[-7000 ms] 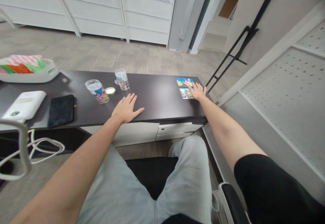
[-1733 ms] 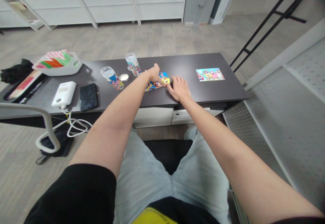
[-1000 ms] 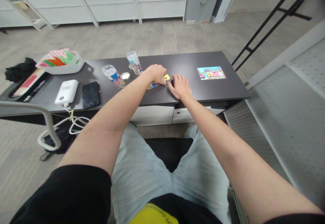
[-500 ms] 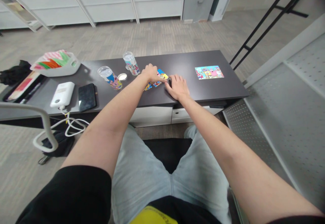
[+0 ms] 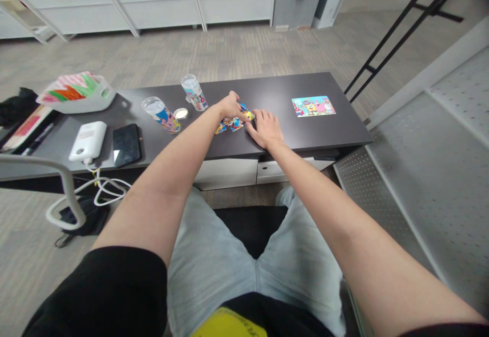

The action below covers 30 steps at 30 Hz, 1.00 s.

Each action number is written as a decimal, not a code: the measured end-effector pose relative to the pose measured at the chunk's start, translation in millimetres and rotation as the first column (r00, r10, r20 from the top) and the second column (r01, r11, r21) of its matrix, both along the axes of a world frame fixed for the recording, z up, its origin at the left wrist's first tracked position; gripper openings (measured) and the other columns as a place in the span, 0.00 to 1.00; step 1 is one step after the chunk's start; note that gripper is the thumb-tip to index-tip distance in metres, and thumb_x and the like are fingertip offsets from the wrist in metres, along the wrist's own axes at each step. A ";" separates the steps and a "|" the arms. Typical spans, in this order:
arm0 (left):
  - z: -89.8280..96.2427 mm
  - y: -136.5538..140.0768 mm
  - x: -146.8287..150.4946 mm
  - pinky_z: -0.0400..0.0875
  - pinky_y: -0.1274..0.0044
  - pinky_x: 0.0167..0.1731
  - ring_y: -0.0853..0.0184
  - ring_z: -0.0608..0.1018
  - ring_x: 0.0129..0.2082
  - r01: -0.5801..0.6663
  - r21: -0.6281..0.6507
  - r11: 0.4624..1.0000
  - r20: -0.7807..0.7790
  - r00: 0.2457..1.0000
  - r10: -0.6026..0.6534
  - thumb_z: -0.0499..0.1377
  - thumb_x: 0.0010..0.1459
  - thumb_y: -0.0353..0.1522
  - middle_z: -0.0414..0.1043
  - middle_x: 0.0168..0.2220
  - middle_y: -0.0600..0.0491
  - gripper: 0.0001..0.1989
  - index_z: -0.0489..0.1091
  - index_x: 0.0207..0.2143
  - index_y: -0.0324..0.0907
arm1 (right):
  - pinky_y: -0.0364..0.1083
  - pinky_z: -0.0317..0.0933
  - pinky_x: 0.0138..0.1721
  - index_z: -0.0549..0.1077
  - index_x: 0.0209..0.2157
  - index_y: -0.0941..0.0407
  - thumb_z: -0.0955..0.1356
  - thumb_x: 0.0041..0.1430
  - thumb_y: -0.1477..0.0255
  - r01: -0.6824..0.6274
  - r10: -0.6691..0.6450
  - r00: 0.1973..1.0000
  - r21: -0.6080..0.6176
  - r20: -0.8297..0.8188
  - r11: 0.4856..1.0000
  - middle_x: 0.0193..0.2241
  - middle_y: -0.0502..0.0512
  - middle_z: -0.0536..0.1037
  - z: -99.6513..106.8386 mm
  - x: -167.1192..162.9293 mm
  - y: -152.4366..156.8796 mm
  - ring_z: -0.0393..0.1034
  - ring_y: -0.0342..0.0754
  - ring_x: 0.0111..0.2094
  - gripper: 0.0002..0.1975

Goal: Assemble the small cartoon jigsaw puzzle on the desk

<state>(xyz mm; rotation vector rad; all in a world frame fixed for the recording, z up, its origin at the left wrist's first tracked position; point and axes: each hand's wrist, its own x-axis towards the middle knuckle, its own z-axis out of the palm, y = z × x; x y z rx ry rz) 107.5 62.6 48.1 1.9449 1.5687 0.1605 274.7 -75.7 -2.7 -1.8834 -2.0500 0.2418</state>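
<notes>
A small heap of colourful jigsaw puzzle pieces (image 5: 233, 125) lies on the dark table between my two hands. My left hand (image 5: 229, 106) is over the heap's far left side, thumb and fingers apart, touching pieces; part of the heap is hidden under it. My right hand (image 5: 268, 128) rests flat on the tabletop at the heap's right edge, fingers stretched out, its fingertips close to a yellow piece. Farther right lies a flat cartoon picture card (image 5: 314, 106). To the left stand two clear printed cylinders, one nearer (image 5: 162, 115) and one farther (image 5: 194, 93), with a round lid (image 5: 181, 113) beside them.
On the table's left are a black phone (image 5: 127, 146), a white power bank (image 5: 88, 140) with a white cable, and a white basket (image 5: 101, 103) of colourful packets. A black tray (image 5: 30, 133) sits at the far left. A perforated grey panel (image 5: 431, 174) stands at the right.
My left hand has lifted slightly and its fingers have shifted, so more pieces show beneath it. My right hand stays nearly in place. The whole view has shifted a little.
</notes>
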 end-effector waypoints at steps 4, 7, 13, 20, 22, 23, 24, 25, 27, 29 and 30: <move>1.8 2.7 -4.8 0.79 0.72 0.61 0.53 0.86 0.64 0.003 0.018 1.000 -0.048 0.999 -0.002 0.97 0.35 0.53 0.86 0.68 0.46 0.66 0.76 0.71 0.43 | 0.68 0.66 0.80 0.72 0.84 0.60 0.62 0.94 0.58 0.001 -0.001 1.000 0.002 -0.004 1.000 0.79 0.75 0.79 -0.5 0.3 0.3 0.73 0.74 0.77 0.32; 3.4 7.3 -8.2 0.80 0.71 0.62 0.49 0.87 0.66 0.040 0.038 0.998 -0.102 0.994 -0.036 0.96 0.29 0.55 0.89 0.63 0.46 0.62 0.83 0.65 0.44 | 0.69 0.66 0.80 0.73 0.83 0.60 0.63 0.94 0.58 0.003 -0.002 1.000 0.006 -0.008 1.000 0.80 0.76 0.79 -0.8 0.1 0.4 0.73 0.74 0.78 0.31; 3.8 7.7 -15.6 0.83 0.68 0.65 0.45 0.88 0.67 0.093 0.063 0.994 -0.143 0.986 -0.083 0.95 0.31 0.51 0.91 0.63 0.46 0.61 0.85 0.69 0.46 | 0.70 0.65 0.81 0.73 0.83 0.61 0.64 0.92 0.60 0.001 -0.001 1.000 0.000 -0.013 1.000 0.80 0.77 0.78 0.4 -0.4 -0.3 0.72 0.76 0.78 0.31; 10.3 -2.2 -23.2 0.87 0.63 0.56 0.47 0.92 0.59 0.026 -0.011 1.000 0.049 0.998 -0.026 0.92 0.47 0.41 0.86 0.70 0.40 0.56 0.79 0.77 0.46 | 0.71 0.65 0.81 0.73 0.83 0.62 0.65 0.90 0.62 0.007 -0.007 1.000 -0.001 -0.013 1.000 0.80 0.77 0.78 0.7 -0.7 -0.7 0.72 0.76 0.79 0.31; 13.2 -2.1 -26.6 0.87 0.63 0.55 0.50 0.92 0.58 -0.007 0.001 1.000 0.131 0.991 0.007 0.90 0.52 0.38 0.85 0.71 0.39 0.52 0.79 0.77 0.45 | 0.71 0.65 0.81 0.73 0.83 0.62 0.64 0.91 0.62 0.010 -0.010 1.000 0.002 -0.011 1.000 0.80 0.77 0.78 0.6 -1.0 -1.0 0.72 0.76 0.79 0.31; 14.9 -1.7 -28.4 0.87 0.63 0.55 0.52 0.92 0.58 -0.024 0.014 1.000 0.161 0.987 0.021 0.88 0.54 0.36 0.85 0.71 0.39 0.49 0.79 0.76 0.45 | 0.70 0.64 0.82 0.73 0.83 0.62 0.64 0.91 0.63 0.009 -0.009 1.000 0.003 -0.011 1.000 0.80 0.77 0.78 0.6 -1.0 -1.1 0.72 0.75 0.79 0.31; 16.7 -1.0 -30.1 0.86 0.63 0.55 0.53 0.92 0.57 -0.037 0.028 0.999 0.177 0.984 0.031 0.87 0.56 0.35 0.85 0.70 0.39 0.47 0.80 0.76 0.44 | 0.70 0.64 0.82 0.73 0.83 0.62 0.64 0.91 0.62 0.009 -0.009 1.000 0.002 -0.012 1.000 0.80 0.77 0.78 0.5 -1.1 -1.2 0.72 0.75 0.79 0.31; 18.7 -0.2 -31.9 0.87 0.62 0.56 0.53 0.91 0.57 -0.045 0.042 0.998 0.183 0.982 0.037 0.85 0.57 0.33 0.86 0.69 0.39 0.44 0.80 0.75 0.44 | 0.70 0.64 0.81 0.74 0.83 0.63 0.65 0.91 0.62 0.009 -0.009 1.000 0.000 -0.013 1.000 0.80 0.77 0.78 0.5 -1.1 -1.2 0.72 0.75 0.79 0.31; 23.0 2.5 -35.3 0.87 0.61 0.57 0.53 0.91 0.56 -0.047 0.062 0.997 0.185 0.982 0.035 0.81 0.60 0.30 0.87 0.67 0.40 0.40 0.81 0.74 0.43 | 0.70 0.65 0.81 0.74 0.83 0.63 0.65 0.90 0.62 0.009 -0.009 1.000 -0.002 -0.015 1.000 0.80 0.77 0.78 0.2 -0.9 -1.0 0.72 0.76 0.79 0.31; 27.0 6.9 -39.2 0.87 0.60 0.59 0.53 0.91 0.56 -0.042 0.088 0.995 0.197 0.980 0.024 0.78 0.61 0.30 0.88 0.65 0.40 0.38 0.82 0.74 0.42 | 0.70 0.65 0.81 0.74 0.82 0.63 0.65 0.90 0.61 0.006 -0.006 1.000 0.001 -0.013 1.000 0.80 0.77 0.78 -0.4 -0.6 -0.6 0.72 0.76 0.79 0.31; 28.5 9.7 -41.5 0.86 0.60 0.60 0.53 0.91 0.57 -0.037 0.107 0.994 0.203 0.979 0.014 0.78 0.61 0.30 0.88 0.64 0.41 0.38 0.82 0.74 0.43 | 0.70 0.65 0.81 0.75 0.82 0.63 0.65 0.90 0.61 0.005 -0.005 1.000 0.003 -0.011 1.000 0.80 0.77 0.78 -0.8 -0.5 -0.3 0.72 0.76 0.79 0.31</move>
